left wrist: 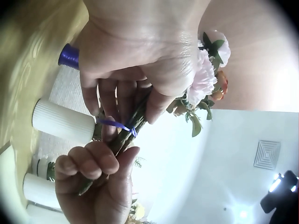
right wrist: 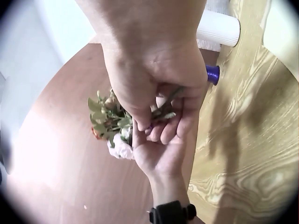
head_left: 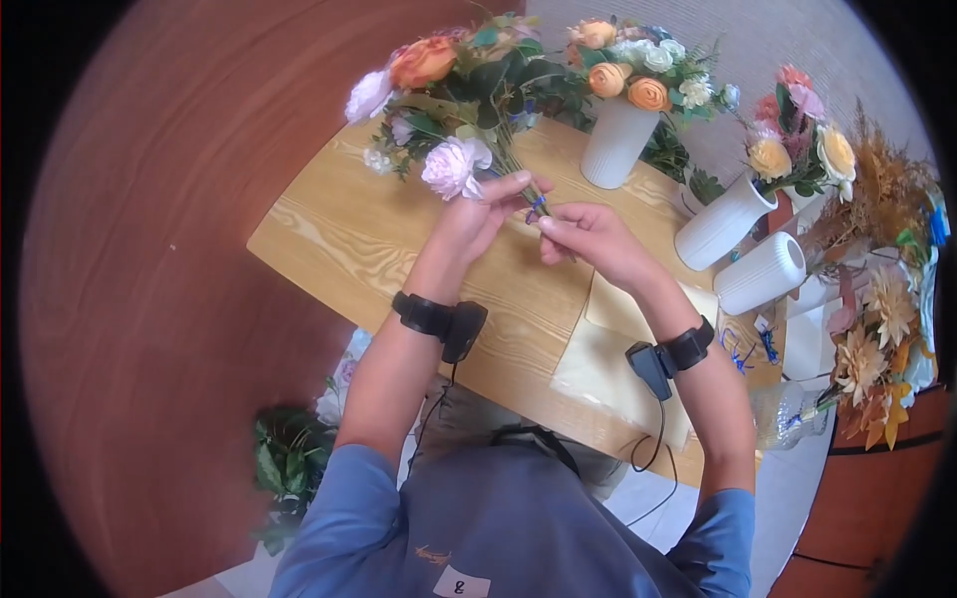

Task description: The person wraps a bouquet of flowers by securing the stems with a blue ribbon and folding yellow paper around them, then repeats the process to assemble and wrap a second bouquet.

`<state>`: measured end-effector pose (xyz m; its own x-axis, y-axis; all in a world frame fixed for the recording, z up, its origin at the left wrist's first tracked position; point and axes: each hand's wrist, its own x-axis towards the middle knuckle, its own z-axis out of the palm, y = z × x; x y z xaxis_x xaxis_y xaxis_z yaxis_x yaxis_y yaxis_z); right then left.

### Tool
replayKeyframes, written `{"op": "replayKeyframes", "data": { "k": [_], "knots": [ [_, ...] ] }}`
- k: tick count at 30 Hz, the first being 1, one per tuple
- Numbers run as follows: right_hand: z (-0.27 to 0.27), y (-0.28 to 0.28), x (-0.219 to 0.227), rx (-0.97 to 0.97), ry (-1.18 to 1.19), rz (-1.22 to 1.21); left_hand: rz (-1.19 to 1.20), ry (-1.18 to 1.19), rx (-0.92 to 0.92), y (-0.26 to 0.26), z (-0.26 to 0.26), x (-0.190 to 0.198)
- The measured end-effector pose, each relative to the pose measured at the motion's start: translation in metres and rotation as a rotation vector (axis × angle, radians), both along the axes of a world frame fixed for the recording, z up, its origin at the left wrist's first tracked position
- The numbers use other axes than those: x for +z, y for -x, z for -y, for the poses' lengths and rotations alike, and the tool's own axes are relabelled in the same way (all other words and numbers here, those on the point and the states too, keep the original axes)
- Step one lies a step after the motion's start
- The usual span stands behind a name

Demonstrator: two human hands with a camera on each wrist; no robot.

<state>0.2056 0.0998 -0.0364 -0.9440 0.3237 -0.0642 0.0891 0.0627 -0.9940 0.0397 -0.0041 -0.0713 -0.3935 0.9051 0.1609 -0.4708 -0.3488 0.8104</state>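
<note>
The left hand (head_left: 478,214) grips the stems of a bouquet (head_left: 454,85) above the wooden table (head_left: 339,234), fingers curled round the bundle, the blooms fanning up and away from the person toward the table's far edge. In the left wrist view the left fingers (left wrist: 117,100) wrap the green stems (left wrist: 133,122), and a thin blue tie (left wrist: 114,123) crosses the bundle just below them. The right hand (head_left: 588,234) sits right beside the left, touching it at the stem ends; its fingers (left wrist: 88,161) are curled and pinch the lower stems and the tie, though exactly which strand the fingertips hold cannot be told. In the right wrist view the right hand (right wrist: 154,70) covers the left hand (right wrist: 163,149), with stem ends (right wrist: 164,111) showing between them, and a purple spool (right wrist: 212,73) lies on the table just beyond. On the far side of the table a white ribbed vase (head_left: 618,140) holds orange and white flowers, a second vase (head_left: 723,224) holds pink and yellow ones, and a third vase (head_left: 763,271) lies on its side near it. A cream sheet (head_left: 608,369) lies on the table under the right forearm. Dried flowers (head_left: 882,339) are heaped at the right edge.
</note>
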Motion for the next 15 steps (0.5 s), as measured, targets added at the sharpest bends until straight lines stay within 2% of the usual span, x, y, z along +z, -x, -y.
{"op": "replayKeyframes", "data": {
  "k": [2,6,8,11,13,15],
  "knots": [
    [-0.008,-0.002,0.004,0.126,0.077,0.074,0.001,-0.028,-0.04,0.001,0.001,-0.001],
    [-0.004,-0.001,0.003,0.081,-0.043,0.082,-0.054,0.008,0.017,-0.006,-0.001,0.001],
    [-0.005,0.0,-0.002,0.048,0.0,0.043,-0.076,0.005,0.047,-0.007,-0.001,0.002],
    [-0.008,0.002,-0.006,0.071,0.096,-0.052,-0.07,-0.063,-0.006,-0.009,0.001,0.004],
    [-0.007,0.001,-0.006,0.061,0.151,-0.041,-0.034,-0.185,-0.032,-0.01,0.001,0.006],
    [-0.007,0.0,-0.007,0.053,0.207,-0.032,-0.018,-0.165,-0.028,-0.008,-0.003,0.003]
  ]
}}
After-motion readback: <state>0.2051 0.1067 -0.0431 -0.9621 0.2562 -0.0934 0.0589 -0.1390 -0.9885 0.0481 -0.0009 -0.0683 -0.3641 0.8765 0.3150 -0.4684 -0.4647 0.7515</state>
